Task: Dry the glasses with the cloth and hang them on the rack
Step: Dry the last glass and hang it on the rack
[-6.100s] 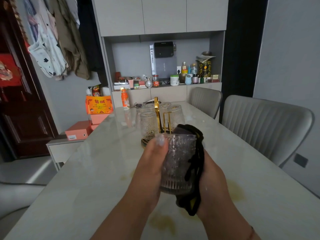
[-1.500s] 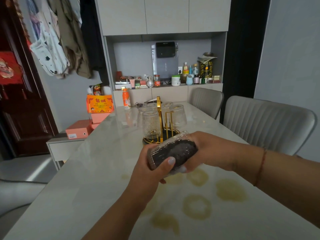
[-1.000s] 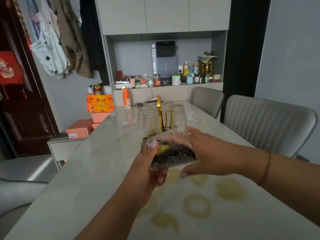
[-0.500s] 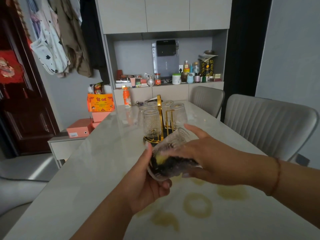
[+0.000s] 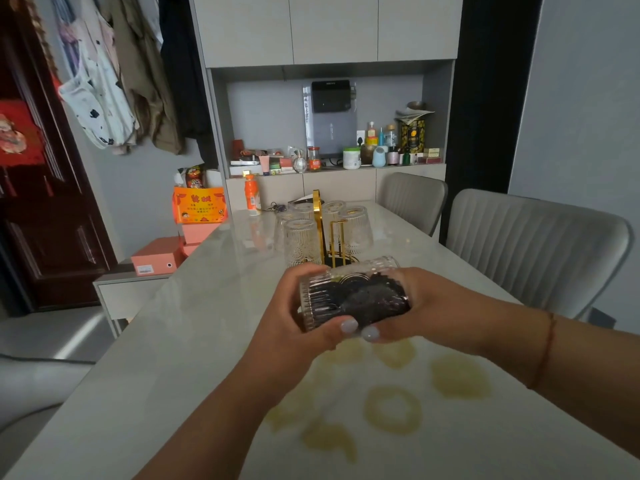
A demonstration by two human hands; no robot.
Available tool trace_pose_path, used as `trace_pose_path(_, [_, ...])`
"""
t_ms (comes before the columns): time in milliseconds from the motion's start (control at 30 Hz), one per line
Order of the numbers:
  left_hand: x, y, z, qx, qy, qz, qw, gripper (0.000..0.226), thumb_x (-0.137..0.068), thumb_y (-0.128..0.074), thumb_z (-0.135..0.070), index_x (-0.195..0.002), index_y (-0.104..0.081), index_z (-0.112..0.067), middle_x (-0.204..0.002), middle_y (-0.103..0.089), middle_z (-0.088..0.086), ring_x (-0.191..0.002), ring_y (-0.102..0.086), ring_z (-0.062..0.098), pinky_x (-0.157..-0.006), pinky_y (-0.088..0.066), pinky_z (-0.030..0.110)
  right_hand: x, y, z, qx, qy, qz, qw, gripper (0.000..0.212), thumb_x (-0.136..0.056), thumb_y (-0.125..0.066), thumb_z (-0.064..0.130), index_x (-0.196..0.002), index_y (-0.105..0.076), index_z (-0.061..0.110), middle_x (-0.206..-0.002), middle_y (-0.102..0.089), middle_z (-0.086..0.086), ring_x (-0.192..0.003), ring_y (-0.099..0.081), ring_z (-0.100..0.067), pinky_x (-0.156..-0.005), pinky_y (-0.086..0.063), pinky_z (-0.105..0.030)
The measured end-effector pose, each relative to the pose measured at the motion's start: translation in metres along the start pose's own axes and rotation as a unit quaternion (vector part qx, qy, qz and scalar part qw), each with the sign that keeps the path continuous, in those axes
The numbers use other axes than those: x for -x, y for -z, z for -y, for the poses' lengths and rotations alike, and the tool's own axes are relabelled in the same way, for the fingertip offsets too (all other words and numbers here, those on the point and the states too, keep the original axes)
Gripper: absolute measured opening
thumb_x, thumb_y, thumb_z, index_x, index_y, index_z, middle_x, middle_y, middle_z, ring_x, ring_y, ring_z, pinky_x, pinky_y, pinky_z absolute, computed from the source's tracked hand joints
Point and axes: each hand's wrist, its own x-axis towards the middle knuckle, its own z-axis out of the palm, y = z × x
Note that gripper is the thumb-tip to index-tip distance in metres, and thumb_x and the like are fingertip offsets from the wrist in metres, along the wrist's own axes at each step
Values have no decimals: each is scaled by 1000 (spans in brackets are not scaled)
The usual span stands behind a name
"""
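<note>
A ribbed clear glass [image 5: 325, 299] lies on its side in the air above the table, mouth to the right. My left hand [image 5: 287, 317] grips its base end. A black cloth [image 5: 370, 296] fills the inside of the glass, and my right hand [image 5: 429, 306] is at the mouth with its fingers pushed in on the cloth. Behind them stands the gold rack [image 5: 320, 233] with several glasses [image 5: 300, 242] hung upside down around it.
Yellowish ring stains [image 5: 391, 408] mark the marble table [image 5: 180, 341] in front of me. Two grey chairs [image 5: 533, 251] stand along the right side. An orange bottle [image 5: 252, 195] is at the far end, orange boxes [image 5: 157, 259] on a low stand to the left.
The glass has turned in my hands and levelled out onto its side. The cloth has shifted inside it as my right hand twists. The rack has not moved.
</note>
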Motion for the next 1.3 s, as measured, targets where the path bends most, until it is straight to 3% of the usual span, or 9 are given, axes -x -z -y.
trace_pose_path(100, [0, -2, 0, 77, 88, 25, 993, 78, -56, -88, -44, -123, -53, -24, -103, -71, 4, -81, -72, 21, -63, -57, 30, -1, 2, 2, 160, 50, -14, 986, 33, -79, -75, 11, -99, -62, 34, -83, -67, 29, -87, -57, 17, -79, -42, -5])
trace_pose_path(200, [5, -5, -5, 235, 196, 59, 950, 62, -65, -77, -59, -106, -66, -14, -75, -65, 12, -51, -61, 19, -46, -49, 27, -3, 3, -8, 469, 147, -23, 871, 33, -81, -70, 37, -113, -63, 36, -101, -67, 26, -106, -51, 13, -117, -2, -21])
trace_pose_path(333, [6, -5, -2, 259, 153, 43, 953, 75, -57, -87, -52, -110, -57, -9, -72, -65, 12, -46, -57, 17, -43, -46, 25, -4, -1, -9, 635, 112, -8, 764, 57, -82, -49, 62, -133, -48, 39, -100, -72, 14, -100, -65, -2, -113, 24, -36])
trace_pose_path(433, [6, -3, -1, 201, 83, 30, 976, 81, -49, -92, -49, -112, -55, -14, -79, -68, 14, -50, -60, 20, -43, -48, 26, -5, -5, -1, 507, 97, -6, 856, 67, -76, -70, 53, -135, -41, 41, -117, -59, 30, -115, -44, 18, -113, 16, -15])
trace_pose_path(567, [8, -2, 4, 99, 12, 1, 995, 58, -57, -84, -30, -108, -58, -22, -93, -71, 13, -58, -63, 23, -48, -51, 31, -2, 1, 5, 47, 2, 66, 997, 47, -74, -76, 1, -114, -63, 22, -108, -70, 8, -102, -64, -1, -81, -49, -13])
trace_pose_path(833, [7, 2, 8, -72, 74, -26, 994, 83, -45, -94, -38, -118, -56, -28, -113, -68, -2, -86, -72, 14, -71, -61, 34, -6, -12, -32, -104, -77, -77, 989, 42, -61, -75, 8, -103, -71, 10, -102, -75, -9, -101, -69, -24, -95, -52, -38])
trace_pose_path(967, [6, -6, -4, -459, 15, -8, 888, 114, -45, -83, -67, -143, -31, -42, -135, -44, -25, -122, -45, 2, -109, -40, 33, -6, -16, -31, -57, -78, -79, 992, 40, -64, -80, -1, -101, -70, 10, -94, -76, -6, -88, -72, -16, -74, -55, -24])
trace_pose_path(1133, [6, -9, -2, -533, -65, -44, 843, 68, -58, -71, -63, -118, -51, -38, -103, -64, -18, -86, -57, 8, -104, -43, 42, -3, -18, -13, 57, -58, -134, 988, 33, -64, -86, 9, -90, -72, 22, -81, -76, 9, -74, -71, -3, -63, -53, -13])
trace_pose_path(1300, [9, -5, 8, -525, -157, -125, 827, 70, -47, -73, -57, -109, -47, -33, -87, -66, -15, -80, -60, 11, -90, -51, 46, 10, -10, 12, 68, -41, -189, 979, 21, -64, -82, 25, -81, -69, 28, -75, -74, 11, -67, -67, 3, -59, -51, -11])
